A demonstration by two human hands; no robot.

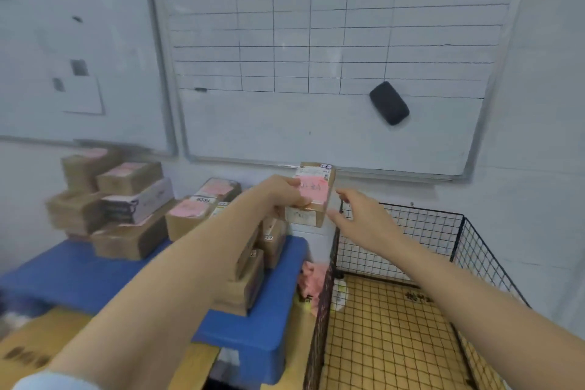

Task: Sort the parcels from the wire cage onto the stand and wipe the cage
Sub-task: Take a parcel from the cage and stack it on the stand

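"Parcel in the air, do you see which hand has it?"

"Yes. The left hand [281, 193] holds the small cardboard parcel [311, 196] with the pink label. Its fingers are curled round the left edge. The right hand [361, 218] is just beside the parcel on the other side, with its fingers spread and holding nothing. I cannot tell if a fingertip touches the lower corner."

"And how does the box stand?"

"Its long axis is nearly upright, only a little tilted, and the label faces the person. It hangs above the gap between the blue stand [79, 275] and the back corner of the wire cage [411, 225]."

"So which way must it go?"

"To the left and down, I think. The stand lies on the left-hand side, and the nearest stack of boxes [253, 263] is directly below the left forearm. The left hand is nearer, so it can probably put the parcel down alone."

"Is the cage finished?"

"No parcel shows in the part of the cage that I can see. A pink cloth [311, 279] lies low between the stand and the cage, maybe for the wiping, which looks not yet begun."
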